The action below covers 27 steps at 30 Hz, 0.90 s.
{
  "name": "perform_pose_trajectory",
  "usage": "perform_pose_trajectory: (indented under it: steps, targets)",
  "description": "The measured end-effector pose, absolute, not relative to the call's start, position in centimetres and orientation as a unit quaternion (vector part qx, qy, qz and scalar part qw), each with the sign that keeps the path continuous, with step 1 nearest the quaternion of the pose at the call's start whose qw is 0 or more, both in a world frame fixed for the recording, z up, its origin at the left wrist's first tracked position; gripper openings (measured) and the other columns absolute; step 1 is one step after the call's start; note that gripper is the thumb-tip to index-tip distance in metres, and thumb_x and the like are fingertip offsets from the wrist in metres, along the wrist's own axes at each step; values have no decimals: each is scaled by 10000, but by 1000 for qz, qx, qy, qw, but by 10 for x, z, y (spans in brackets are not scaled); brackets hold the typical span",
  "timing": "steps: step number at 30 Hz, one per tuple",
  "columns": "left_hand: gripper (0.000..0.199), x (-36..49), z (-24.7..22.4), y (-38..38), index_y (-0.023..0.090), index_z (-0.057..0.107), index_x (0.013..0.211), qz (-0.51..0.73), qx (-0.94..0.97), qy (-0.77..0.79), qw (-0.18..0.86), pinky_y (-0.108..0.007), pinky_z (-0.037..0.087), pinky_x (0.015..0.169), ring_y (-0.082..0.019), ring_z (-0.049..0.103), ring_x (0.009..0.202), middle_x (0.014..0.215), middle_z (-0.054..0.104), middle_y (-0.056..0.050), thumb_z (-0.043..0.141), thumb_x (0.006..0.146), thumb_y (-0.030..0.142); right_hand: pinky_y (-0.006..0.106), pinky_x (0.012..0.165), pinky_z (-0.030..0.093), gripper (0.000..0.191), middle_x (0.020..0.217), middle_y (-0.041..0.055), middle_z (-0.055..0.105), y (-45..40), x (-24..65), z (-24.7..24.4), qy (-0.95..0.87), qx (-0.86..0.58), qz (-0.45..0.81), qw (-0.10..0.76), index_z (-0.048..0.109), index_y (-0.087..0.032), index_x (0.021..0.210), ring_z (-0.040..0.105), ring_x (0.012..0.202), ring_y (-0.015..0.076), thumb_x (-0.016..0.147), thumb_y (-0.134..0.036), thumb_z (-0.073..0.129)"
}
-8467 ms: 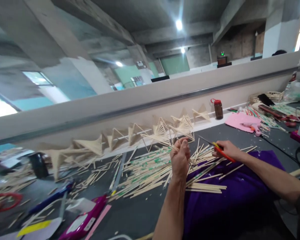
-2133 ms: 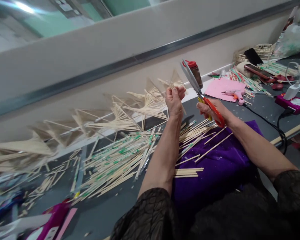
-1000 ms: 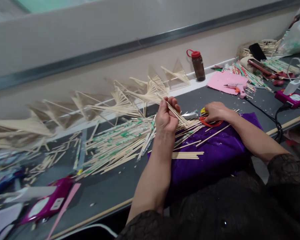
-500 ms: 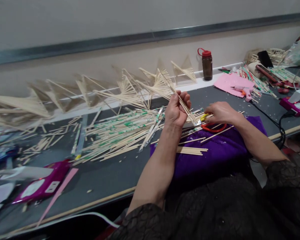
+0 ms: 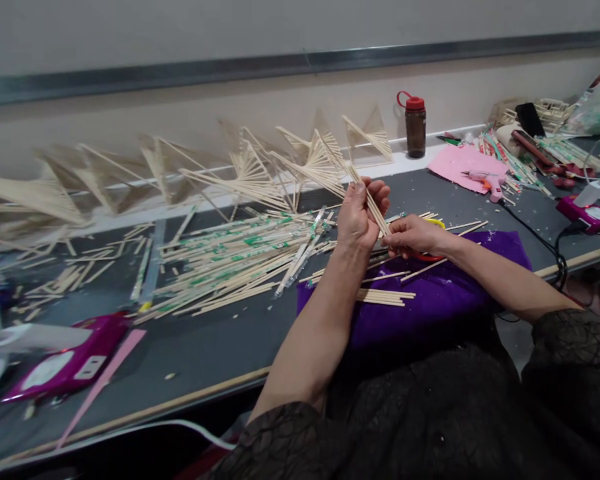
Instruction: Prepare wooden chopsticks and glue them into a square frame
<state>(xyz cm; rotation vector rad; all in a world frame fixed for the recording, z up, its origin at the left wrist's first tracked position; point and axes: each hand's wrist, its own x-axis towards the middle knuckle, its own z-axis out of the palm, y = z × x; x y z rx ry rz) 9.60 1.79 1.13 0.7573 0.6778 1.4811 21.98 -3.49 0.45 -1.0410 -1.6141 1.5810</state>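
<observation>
My left hand (image 5: 363, 212) is closed around a few thin wooden chopsticks (image 5: 375, 207), which slant up and away from me. At their lower ends, the fingers of my right hand (image 5: 413, 237) pinch the tips. Scissors with a red and yellow handle (image 5: 434, 224) lie beneath my right hand, partly hidden by it. Below both hands, a purple cloth (image 5: 430, 300) is spread over the bench edge, with a small row of loose sticks (image 5: 385, 296) on it. Left of my hands lies a heap of chopsticks (image 5: 240, 253), many in green-printed clear wrappers.
Fan-shaped stick structures (image 5: 250, 177) stand along the wall. A brown bottle (image 5: 415, 130) with a red lid is behind my hands. A pink glue gun (image 5: 490, 183) with a black cord rests on pink paper at right. Magenta devices (image 5: 70, 363) sit at both ends.
My right hand has moved left from above the scissors to the lower ends of the chopsticks in my left hand. The scissors are now left lying under it.
</observation>
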Motion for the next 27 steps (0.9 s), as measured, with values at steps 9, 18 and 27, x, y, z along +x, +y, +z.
perform_pose_trajectory:
  steps: [9,18,27]
  targets:
    - [133,92,23,11,188,633,913,603,333,289,664,-162,501,557,-78,667,604,698,700,21,539,913,282,153,329,292,128,515,-35,617,-38,216,3,-593,-411,611,325,580,-149,656,478,349,51,769,-208,570]
    - [106,90,36,-3,165,624,881,550,377,261,698,-146,404,407,-32,491,407,603,582,45,593,862,265,148,352,350,134,567,-22,654,-38,214,-1,-585,-385,640,315,594,-139,678,517,378,50,728,-256,637]
    - [92,98,36,-12,173,603,835,584,372,257,674,-115,205,320,-12,270,335,512,388,82,574,858,257,139,312,296,162,591,-22,656,-37,211,-8,-613,-373,625,307,573,-142,676,517,373,45,758,-280,597]
